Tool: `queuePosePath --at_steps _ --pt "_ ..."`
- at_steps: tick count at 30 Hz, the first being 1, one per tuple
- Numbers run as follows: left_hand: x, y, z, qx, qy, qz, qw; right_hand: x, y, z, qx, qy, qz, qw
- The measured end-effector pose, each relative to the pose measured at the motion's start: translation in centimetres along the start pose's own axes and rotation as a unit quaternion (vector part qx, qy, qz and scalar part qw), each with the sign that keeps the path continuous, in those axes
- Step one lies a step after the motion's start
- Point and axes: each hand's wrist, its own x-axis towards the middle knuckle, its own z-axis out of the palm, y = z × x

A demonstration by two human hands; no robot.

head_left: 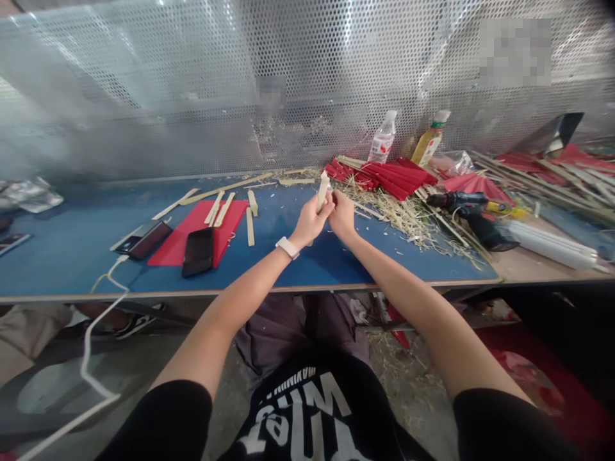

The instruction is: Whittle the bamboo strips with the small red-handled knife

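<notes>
Both hands grip one pale bamboo strip [323, 191] above the blue table [72, 250]: the left hand [311, 221], a white watch [287, 247] on its wrist, is closed around the lower part, and the right hand [342, 214] pinches it from the other side, the two hands touching. The strip stands nearly upright, its top clear of the fingers, over the table's middle.

Left of the hands, a red sheet [192, 240] carries two short strips [218, 209] and a dark phone [198, 252]; a second phone [144, 240] lies just beside the sheet, a white cable [103, 282] trailing off the table edge. More strips [250, 226] lie loose near the sheet.

Right of the hands, straw-like shavings [403, 214] spread across the surface next to a stack of red folded pieces [384, 176]. A drill [468, 208] lies beyond the shavings. Two bottles [383, 137] stand against the perforated metal screen [192, 83] behind.
</notes>
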Motion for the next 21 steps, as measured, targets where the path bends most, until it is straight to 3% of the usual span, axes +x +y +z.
queuePosePath --at_steps 3,7,13,21 --pt "-0.3 0.3 0.5 -0.054 -0.04 -0.073 0.995 0.4 0.3 -0.5 0.022 0.019 -0.003 1.0" --pt "-0.3 0.5 -0.1 -0.105 -0.013 -0.149 0.983 0.8 1.1 -1.8 0.027 0.02 -0.007 0.999" --pt "-0.2 1.5 -1.1 -0.119 -0.021 -0.169 0.978 1.2 1.7 -4.2 -0.002 -0.085 -0.098 0.992" --pt "-0.4 0.8 -1.3 -0.088 -0.057 -0.146 0.984 1.1 1.5 -4.8 -0.066 -0.118 -0.154 0.979"
